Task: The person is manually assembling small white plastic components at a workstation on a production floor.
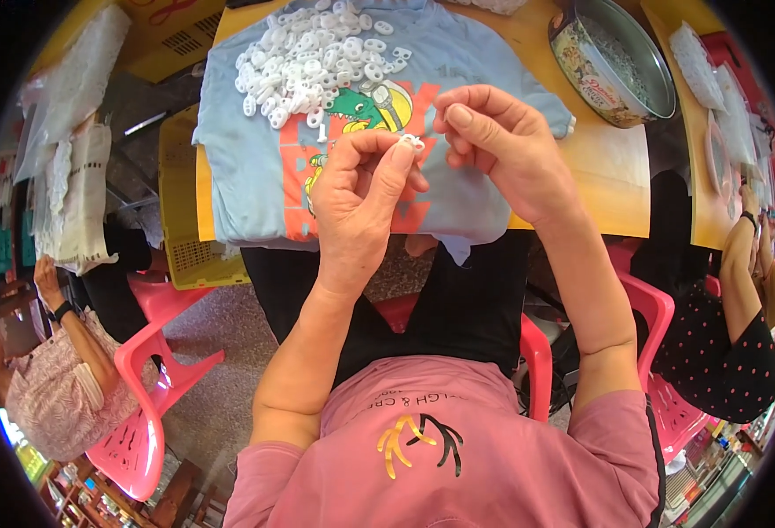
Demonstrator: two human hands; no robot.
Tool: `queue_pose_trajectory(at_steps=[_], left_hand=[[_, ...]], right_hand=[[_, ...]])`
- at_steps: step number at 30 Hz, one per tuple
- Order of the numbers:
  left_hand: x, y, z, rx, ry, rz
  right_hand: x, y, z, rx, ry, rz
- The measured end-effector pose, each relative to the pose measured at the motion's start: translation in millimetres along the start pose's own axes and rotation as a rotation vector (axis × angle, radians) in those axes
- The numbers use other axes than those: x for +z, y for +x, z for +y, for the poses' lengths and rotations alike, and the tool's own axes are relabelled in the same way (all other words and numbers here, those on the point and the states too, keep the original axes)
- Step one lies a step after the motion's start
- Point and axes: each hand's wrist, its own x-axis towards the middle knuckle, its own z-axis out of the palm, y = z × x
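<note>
Two hands, left hand [357, 198] and right hand [497, 141], fingertips pinched together on one small white ring [412, 141], one heap of white rings [317, 57] on one blue shirt [255, 167], one round tin [612, 62]

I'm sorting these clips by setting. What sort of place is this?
Probably a small hand-assembly workshop. A pile of small white plastic rings lies on a cloth-covered table, both hands pinch one ring, and other people sit close by on pink plastic chairs.
</note>
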Motion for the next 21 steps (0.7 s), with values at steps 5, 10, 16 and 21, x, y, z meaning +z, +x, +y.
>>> queue_pose_trajectory(at_steps=[5,10,16,21], left_hand=[[-0.4,-1.2,3.4,-0.032,-0.023,0.016],[-2.7,-1.7,2.6,-0.034,-0.024,-0.022],[-1.3,-2.1,5.3,-0.012,-0.009,-0.03],[0.7,-3.2,4.7,-0.013,0.015,-0.007]], right_hand=[[14.7,-3.4,11.8,-0.1,-0.073,-0.021],[20.8,-3.8,19.4,-0.131,-0.03,-0.064],[21.7,-3.1,21.7,-0.103,-0.01,-0.048],[23.4,-3.2,22.3,-0.112,-0.017,-0.037]])
